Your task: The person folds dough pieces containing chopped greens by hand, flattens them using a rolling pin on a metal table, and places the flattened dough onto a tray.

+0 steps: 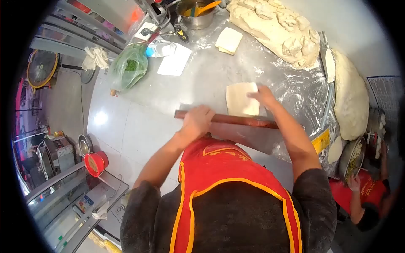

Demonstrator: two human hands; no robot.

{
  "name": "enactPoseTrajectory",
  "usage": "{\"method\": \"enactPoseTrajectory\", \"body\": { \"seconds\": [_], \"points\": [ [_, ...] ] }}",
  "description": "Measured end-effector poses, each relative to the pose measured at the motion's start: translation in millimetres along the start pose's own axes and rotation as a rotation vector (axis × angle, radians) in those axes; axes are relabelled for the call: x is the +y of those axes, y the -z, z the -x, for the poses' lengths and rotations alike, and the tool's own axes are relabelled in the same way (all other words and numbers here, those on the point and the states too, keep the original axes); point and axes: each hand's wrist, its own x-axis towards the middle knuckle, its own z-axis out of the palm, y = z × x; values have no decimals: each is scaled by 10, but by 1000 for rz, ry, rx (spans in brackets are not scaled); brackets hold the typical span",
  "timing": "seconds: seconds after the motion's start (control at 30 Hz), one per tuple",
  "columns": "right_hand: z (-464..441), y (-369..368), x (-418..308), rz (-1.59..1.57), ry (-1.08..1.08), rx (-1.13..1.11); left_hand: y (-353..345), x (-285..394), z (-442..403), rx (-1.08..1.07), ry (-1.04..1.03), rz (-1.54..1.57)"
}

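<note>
A wooden rolling pin (236,120) lies across the near edge of the metal table, by the red apron. My left hand (197,121) is wrapped round its left part. A flat, pale square of dough (241,100) lies just beyond the pin. At the dough's right edge is my right hand (264,96), its fingers bent and partly blurred; whether they grip the dough I cannot tell. Farther back on the table rests a folded stack of dough sheets (229,40).
Large dough masses (278,29) (349,95) lie at the back and right. A yellow scraper (321,141) is at the right edge. A bag of greens (130,67), white paper (174,60) and a pot (198,19) stand back left. A co-worker (367,194) is at the right.
</note>
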Motion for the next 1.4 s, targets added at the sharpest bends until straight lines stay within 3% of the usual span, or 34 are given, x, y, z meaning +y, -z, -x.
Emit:
{"method": "enactPoseTrajectory", "body": {
  "seconds": [0.03,0.1,0.17,0.23,0.27,0.3,0.37,0.4,0.8,0.9,1.03,1.1,1.13,1.23,1.27,1.3,1.37,1.4],
  "points": [
    [375,69,34,-120,-107,-11,-14,-62,-46,29,-13,-19],
    [909,129,289,181,53,276,63,-140,-202,35,-20,-46],
    [1418,207,420,211,128,309,69,-285,-410,85,-88,-78],
    [1627,160,683,450,206,454,75,-411,-652,142,-167,-79],
    [1708,127,763,570,239,525,87,-461,-729,-54,-87,-68],
    [1765,49,819,587,193,595,-5,-467,-759,-16,-61,-83],
    [1749,-180,734,620,103,727,-210,-451,-812,57,0,-114],
    [1687,-212,757,606,36,730,-274,-435,-886,-82,107,-155],
    [442,777,850,705,-301,724,-581,-752,-2590,118,23,-440],
    [543,696,889,714,-181,786,-532,-711,-2499,101,33,-434],
    [1374,-136,824,622,-61,740,-417,-594,-1390,-28,88,-319],
    [1818,-555,762,530,-71,688,-543,-640,-714,154,23,-76],
    [1975,-606,637,522,-119,600,-513,-636,-608,126,13,-91],
    [1783,-346,810,602,-67,603,-380,-720,-899,48,-66,-198],
    [1659,-219,710,592,-79,730,-371,-687,-1169,143,-1,-138],
    [1690,-296,726,592,-83,706,-374,-656,-1315,165,12,-175],
    [1689,-361,772,599,-81,673,-423,-612,-1153,29,29,-286],
    [1809,-499,748,615,-72,704,-421,-591,-927,65,45,-208]
  ]
}}
